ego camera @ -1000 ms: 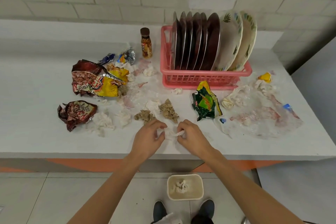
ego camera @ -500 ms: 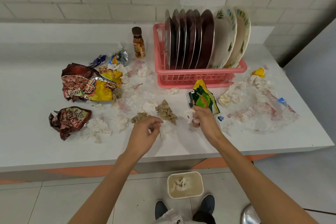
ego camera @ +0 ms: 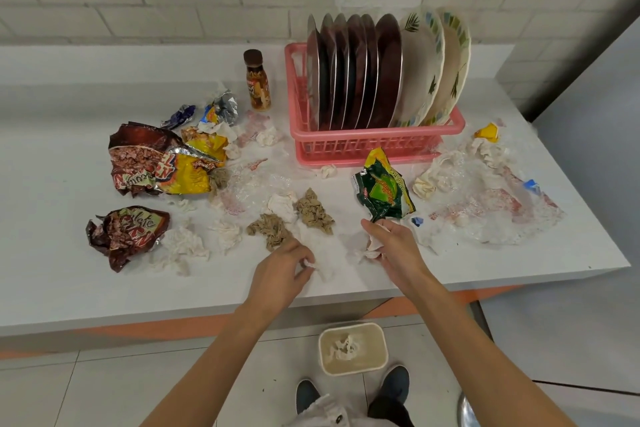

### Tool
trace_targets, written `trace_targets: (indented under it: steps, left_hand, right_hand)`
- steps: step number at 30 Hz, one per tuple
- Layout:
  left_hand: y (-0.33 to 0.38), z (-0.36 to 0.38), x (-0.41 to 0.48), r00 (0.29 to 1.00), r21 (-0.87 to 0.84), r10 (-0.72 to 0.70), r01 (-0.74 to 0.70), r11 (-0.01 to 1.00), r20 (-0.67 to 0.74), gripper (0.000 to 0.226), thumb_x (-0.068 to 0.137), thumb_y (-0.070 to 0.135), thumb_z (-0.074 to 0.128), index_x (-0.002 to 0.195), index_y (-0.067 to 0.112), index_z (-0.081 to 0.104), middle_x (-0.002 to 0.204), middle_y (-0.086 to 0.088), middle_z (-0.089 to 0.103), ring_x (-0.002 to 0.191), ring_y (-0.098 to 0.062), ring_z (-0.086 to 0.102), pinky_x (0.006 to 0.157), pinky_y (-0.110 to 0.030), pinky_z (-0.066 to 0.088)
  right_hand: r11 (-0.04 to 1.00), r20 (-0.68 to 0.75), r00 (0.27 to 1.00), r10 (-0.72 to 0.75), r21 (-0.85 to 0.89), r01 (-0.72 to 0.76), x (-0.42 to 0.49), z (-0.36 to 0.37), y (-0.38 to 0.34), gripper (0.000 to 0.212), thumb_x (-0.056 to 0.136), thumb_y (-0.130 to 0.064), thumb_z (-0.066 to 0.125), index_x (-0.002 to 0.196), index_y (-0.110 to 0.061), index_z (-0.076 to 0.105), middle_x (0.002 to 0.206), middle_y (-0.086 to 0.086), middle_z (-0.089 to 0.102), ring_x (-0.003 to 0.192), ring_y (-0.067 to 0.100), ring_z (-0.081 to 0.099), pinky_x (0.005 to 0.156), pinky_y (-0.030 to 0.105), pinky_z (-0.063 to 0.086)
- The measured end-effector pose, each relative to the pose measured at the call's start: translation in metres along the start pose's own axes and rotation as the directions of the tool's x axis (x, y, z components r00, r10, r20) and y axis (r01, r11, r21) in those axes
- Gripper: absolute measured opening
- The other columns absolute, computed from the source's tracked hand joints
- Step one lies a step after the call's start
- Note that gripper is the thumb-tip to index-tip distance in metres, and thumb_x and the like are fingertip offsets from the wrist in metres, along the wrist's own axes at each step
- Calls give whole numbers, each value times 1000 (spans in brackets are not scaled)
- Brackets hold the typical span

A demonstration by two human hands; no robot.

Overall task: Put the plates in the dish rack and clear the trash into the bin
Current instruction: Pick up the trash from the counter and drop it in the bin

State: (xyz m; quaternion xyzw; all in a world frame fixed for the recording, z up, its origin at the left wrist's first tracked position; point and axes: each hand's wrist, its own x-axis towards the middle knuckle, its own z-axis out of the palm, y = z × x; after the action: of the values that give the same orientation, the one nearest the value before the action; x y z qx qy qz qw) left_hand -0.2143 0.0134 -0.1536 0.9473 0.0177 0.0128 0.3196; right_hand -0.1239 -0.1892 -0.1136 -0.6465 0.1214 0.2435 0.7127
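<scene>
Several plates (ego camera: 388, 69) stand upright in the pink dish rack (ego camera: 367, 146) at the back of the white table (ego camera: 52, 253). Trash lies scattered across the table: snack wrappers (ego camera: 162, 163), a green and yellow packet (ego camera: 381, 187), brown tissue wads (ego camera: 313, 211) and white crumpled tissues (ego camera: 183, 243). My left hand (ego camera: 280, 274) pinches a small white tissue scrap (ego camera: 309, 264) near the front edge. My right hand (ego camera: 394, 246) is closed around a crumpled white tissue (ego camera: 372, 246), just below the green packet. A beige bin (ego camera: 353, 348) with tissue inside sits on the floor under the table's edge.
A brown bottle (ego camera: 258, 80) stands left of the rack. Clear plastic wrap (ego camera: 491, 208) and a yellow scrap (ego camera: 486, 132) lie at the right. A brown wrapper (ego camera: 128, 232) lies at front left. My shoes (ego camera: 349, 392) flank the bin. A brick wall runs behind the table.
My hands, together at the table's front over one tissue, have parted. The right hand moved right toward the green packet with a tissue; the left stayed, pinching a scrap.
</scene>
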Motion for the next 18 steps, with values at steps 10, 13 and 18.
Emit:
trace_targets:
  steps: [10, 13, 18]
  left_hand:
    - [24, -4, -10, 952, -643, -303, 211, 736, -34, 15, 82, 1, 71, 79, 7, 58, 91, 20, 65, 91, 4, 61, 73, -16, 50]
    - [29, 1, -14, 899, -849, -423, 307, 430, 111, 20, 86, -7, 63, 75, 4, 52, 75, -4, 51, 83, -18, 60, 78, -31, 58]
    - [45, 15, -25, 852, -881, -425, 423, 213, 306, 18, 90, -11, 50, 86, 6, 51, 84, -14, 54, 75, -29, 66, 63, -39, 60]
  right_hand:
    - [992, -28, 1000, 13, -125, -17, -14, 4, 11, 29, 87, -19, 72, 68, -6, 56, 59, 13, 48, 54, 23, 52, 61, 51, 60]
    - [996, -11, 996, 87, -14, -88, -19, 3, 9, 21, 84, -11, 74, 75, -10, 56, 60, 6, 42, 51, 14, 42, 53, 33, 55]
    - [960, 30, 978, 206, 185, -208, -24, 4, 15, 27, 82, -4, 73, 72, -17, 52, 52, -2, 42, 46, 11, 45, 48, 25, 46]
